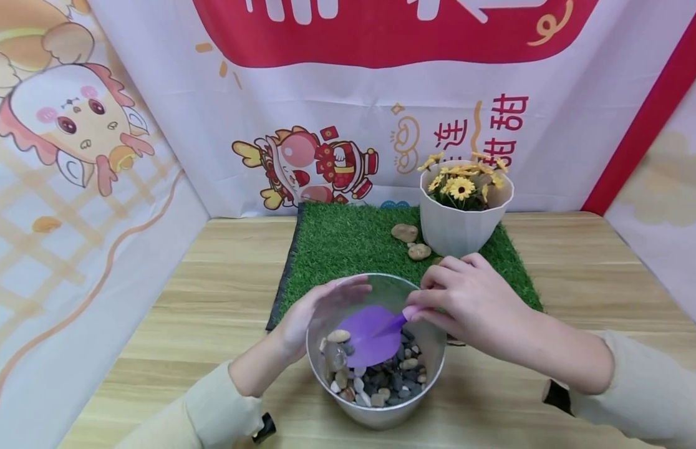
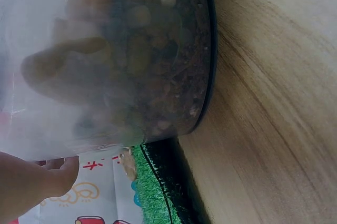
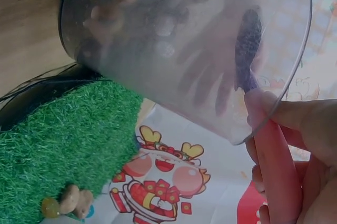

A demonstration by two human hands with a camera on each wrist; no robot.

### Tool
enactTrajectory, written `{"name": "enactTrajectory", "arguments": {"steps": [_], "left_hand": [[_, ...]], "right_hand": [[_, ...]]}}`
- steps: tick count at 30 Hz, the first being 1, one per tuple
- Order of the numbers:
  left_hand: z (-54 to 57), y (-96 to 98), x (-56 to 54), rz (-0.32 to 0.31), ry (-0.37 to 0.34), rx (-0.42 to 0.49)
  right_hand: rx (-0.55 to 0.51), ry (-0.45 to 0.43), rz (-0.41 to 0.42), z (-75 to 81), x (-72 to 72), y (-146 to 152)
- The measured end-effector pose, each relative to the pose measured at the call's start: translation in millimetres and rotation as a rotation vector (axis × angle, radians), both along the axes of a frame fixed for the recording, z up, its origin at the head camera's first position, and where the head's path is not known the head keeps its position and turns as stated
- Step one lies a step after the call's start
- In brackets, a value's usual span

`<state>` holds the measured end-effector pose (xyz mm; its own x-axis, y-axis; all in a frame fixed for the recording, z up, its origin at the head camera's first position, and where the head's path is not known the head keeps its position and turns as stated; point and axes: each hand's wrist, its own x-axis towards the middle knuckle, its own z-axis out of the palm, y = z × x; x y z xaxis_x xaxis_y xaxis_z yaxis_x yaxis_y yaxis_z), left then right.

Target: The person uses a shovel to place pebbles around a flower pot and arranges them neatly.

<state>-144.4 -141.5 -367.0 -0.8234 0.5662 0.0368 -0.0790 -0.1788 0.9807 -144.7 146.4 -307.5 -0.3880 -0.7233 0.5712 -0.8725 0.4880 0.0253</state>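
A see-through plastic bucket (image 1: 435, 368) stands at the table's front, with dark gravel and mixed pebbles (image 1: 376, 390) inside. My left hand (image 1: 297, 321) lies along the bucket's left outer side, its fingers reaching round toward the far wall. Through the cloudy wall in the right wrist view, those fingers look straight and spread. My right hand (image 1: 474, 305) grips the pink handle (image 3: 276, 171) of a small purple trowel (image 1: 373, 333) at the right rim. The trowel's blade tilts down into the bucket, over the pebbles, its lower edge close to them.
Behind the bucket lies an artificial grass mat (image 1: 348, 240) with a dark edge. On it stand a white pot (image 1: 460, 227) of yellow flowers (image 1: 461, 187) and some brown stones (image 1: 405, 232). Printed cloth (image 1: 370, 112) hangs at the back and sides of the wooden table (image 1: 196, 299).
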Motion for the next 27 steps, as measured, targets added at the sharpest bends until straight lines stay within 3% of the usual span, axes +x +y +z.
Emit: {"name": "enactTrajectory", "arguments": {"steps": [10,18,27], "left_hand": [[0.0,-0.6,-1.2,0.024,0.031,-0.027],[-3.0,-0.7,0.6,0.043,-0.015,-0.056],[-1.4,-1.0,1.0,0.027,0.003,-0.015]], "right_hand": [[-0.034,-0.007,-0.053,2.1,-2.9,13],[-0.103,0.028,-0.081,5.3,-5.3,25],[-0.111,0.047,-0.162,12.4,-10.5,45]]}}
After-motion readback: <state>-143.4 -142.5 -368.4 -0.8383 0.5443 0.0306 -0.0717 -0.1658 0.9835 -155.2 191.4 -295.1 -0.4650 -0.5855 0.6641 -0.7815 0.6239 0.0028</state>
